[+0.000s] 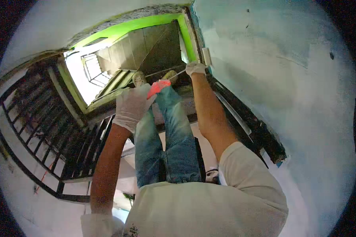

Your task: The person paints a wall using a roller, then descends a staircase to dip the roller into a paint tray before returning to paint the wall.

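Observation:
My right hand (pixel 195 69), in a thin whitish glove, is closed around the end of a thin pale rod (pixel 178 74), close to the wall. A bright red-pink piece (pixel 158 88) lies at the other end of that rod, in front of my knees. My left hand (pixel 133 107), also in a translucent glove, is curled at this piece; its fingers are partly hidden behind the back of the hand. Just beyond my right hand, a short white roller-like block (pixel 207 56) rests against the wall.
On the right rises a patchy pale blue-white wall (pixel 257 79). Below are a stairwell with concrete steps (pixel 118 85) and a bright green edge (pixel 146 21). Dark metal railing (pixel 31 134) curves at left. My shoes (pixel 139 79) stand on a ledge beside the opening.

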Demonstrator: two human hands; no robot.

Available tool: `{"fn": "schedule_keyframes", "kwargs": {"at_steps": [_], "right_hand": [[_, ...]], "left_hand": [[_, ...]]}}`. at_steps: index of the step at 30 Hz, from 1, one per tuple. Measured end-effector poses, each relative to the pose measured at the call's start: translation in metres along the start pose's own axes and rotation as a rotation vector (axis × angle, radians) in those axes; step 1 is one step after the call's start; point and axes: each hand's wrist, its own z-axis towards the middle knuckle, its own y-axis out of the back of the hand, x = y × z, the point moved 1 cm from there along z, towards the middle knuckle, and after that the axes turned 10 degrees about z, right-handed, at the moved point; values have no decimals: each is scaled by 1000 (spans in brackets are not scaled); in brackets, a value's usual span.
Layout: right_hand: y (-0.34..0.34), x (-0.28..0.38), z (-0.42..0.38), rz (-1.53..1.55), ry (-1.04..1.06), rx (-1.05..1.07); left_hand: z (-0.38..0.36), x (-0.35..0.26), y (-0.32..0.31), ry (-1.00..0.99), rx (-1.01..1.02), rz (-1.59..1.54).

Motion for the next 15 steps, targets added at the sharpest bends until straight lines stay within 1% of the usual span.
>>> {"fn": "schedule_keyframes", "kwargs": {"at_steps": [1,2,3,5,7,8,9,11,12,13,14,15], "right_hand": [[-6,1,-5,-35,70,-270],[-34,-9,4,-71,140,-531],[-63,-20,16,-108,207,-789],[-110,-44,32,-151,270,-1048],[-142,-61,37,-288,521,-1397],[-149,-65,24,-291,527,-1387],[-140,-56,0,-727,453,-1198],[-162,-66,-12,-1151,364,-978],[-195,-86,7,-679,470,-1011],[-218,-103,27,-203,556,-1007],[-222,-105,36,-162,592,-1030],[-213,-99,40,-170,584,-1034]], "left_hand": [[-1,2,0,-33,-54,-1],[-2,5,3,-66,-115,0],[-5,11,6,-63,-123,-7],[-24,33,15,-79,-99,-32],[-49,46,50,-113,-126,-48],[-63,52,63,-151,-146,-64],[-77,62,65,-156,-159,-67],[-102,81,61,-128,-103,-163],[-103,77,74,-87,-27,-152],[-97,71,81,-87,-27,-157],[-88,63,85,-73,-6,-164],[-77,53,86,-54,13,-173]]}}
